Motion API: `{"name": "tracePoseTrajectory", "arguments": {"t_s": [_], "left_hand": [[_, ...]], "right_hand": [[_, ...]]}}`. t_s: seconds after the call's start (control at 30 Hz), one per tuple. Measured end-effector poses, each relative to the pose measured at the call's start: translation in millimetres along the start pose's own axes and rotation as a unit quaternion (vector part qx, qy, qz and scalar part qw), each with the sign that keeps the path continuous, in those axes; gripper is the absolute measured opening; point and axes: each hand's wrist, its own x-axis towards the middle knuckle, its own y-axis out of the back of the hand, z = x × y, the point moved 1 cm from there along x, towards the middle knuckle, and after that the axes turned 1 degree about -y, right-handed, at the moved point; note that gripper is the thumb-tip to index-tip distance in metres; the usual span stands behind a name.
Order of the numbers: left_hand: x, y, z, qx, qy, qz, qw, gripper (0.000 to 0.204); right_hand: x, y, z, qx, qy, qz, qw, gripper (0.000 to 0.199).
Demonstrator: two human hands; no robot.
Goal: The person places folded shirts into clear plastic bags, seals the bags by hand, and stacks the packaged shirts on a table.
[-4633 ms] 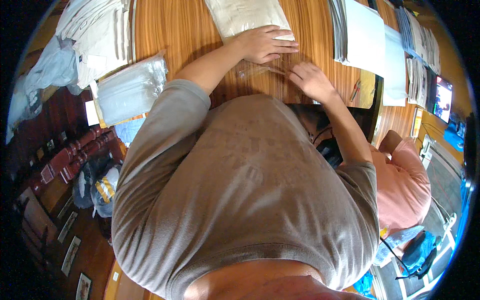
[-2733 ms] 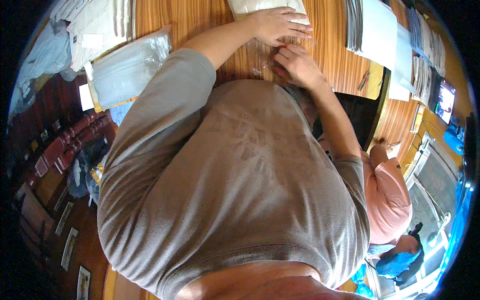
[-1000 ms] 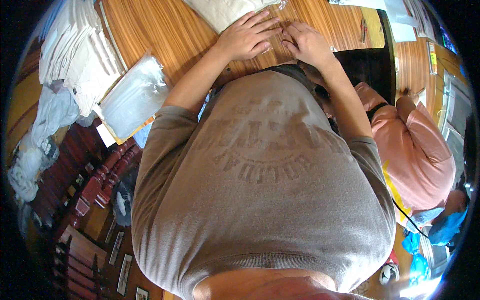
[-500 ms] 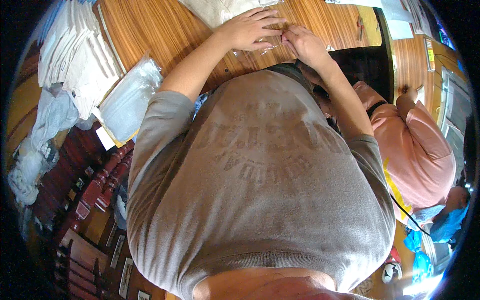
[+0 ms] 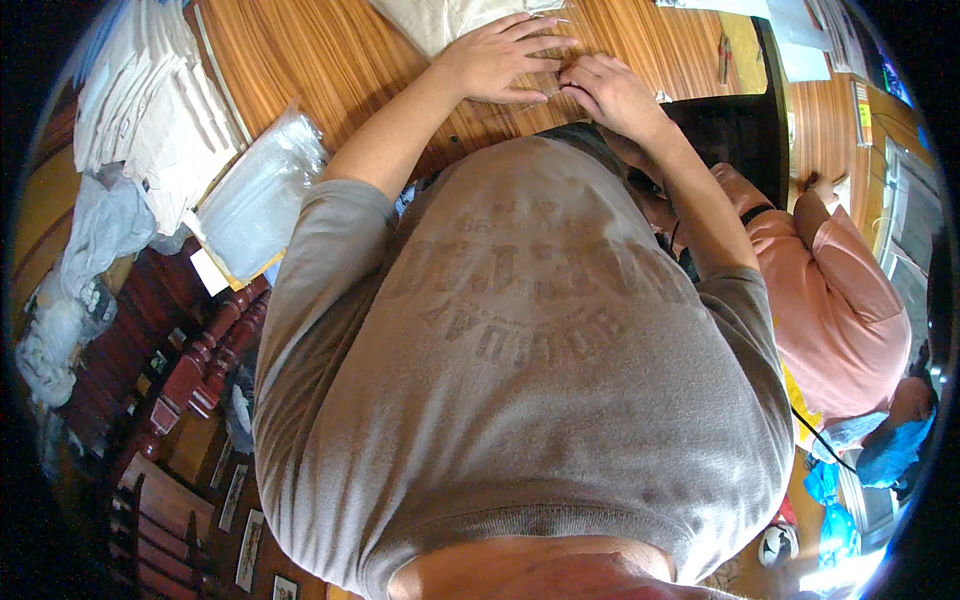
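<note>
Both my grips sit close together at the far edge of the wooden desk (image 5: 330, 60). My left hand (image 5: 500, 60) lies flat with its fingers spread, pressing on a cream fabric piece (image 5: 440, 18) in a clear plastic wrap whose edge glints under my fingertips. My right hand (image 5: 612, 92) is curled just beside it, fingertips pinched on the near edge of that same clear wrap; I cannot tell how firmly it has hold.

Half a second ago both hands were in nearly the same pose. The view has since shifted a little, so the fabric piece now lies more cut off by the top rim, and my right hand has drawn slightly nearer to my left. Compared with several seconds back, when my hands were well apart on the package, they now almost touch.

To my left a stack of clear plastic bags (image 5: 255, 205) lies on the desk beside a pile of folded pale cloth (image 5: 150, 110). To my right, a person in a pink shirt (image 5: 835, 300) sits by a dark chair back (image 5: 730, 130).
</note>
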Motion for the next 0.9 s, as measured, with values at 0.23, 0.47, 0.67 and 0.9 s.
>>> {"name": "tracePoseTrajectory", "arguments": {"t_s": [0.23, 0.47, 0.67, 0.9], "left_hand": [[1, 0, 0, 0.018, 0.001, -0.021, 1.0, 0.06], [0, 0, 1, 0.01, 0.0, -0.004, 1.0, 0.054], [4, 5, 1, 0.033, -0.004, -0.038, 0.999, 0.045], [-1, -6, 0, -0.005, 0.0, 0.016, 1.0, 0.046]], "right_hand": [[-1, -9, -7, -0.008, -0.05, 0.024, 0.998, 0.017], [1, -13, -5, -0.045, -0.014, -0.004, 0.999, 0.017], [1, -5, -11, -0.006, 0.019, 0.027, 0.999, 0.021], [3, -9, -19, 0.009, -0.064, 0.026, 0.998, 0.018]]}}
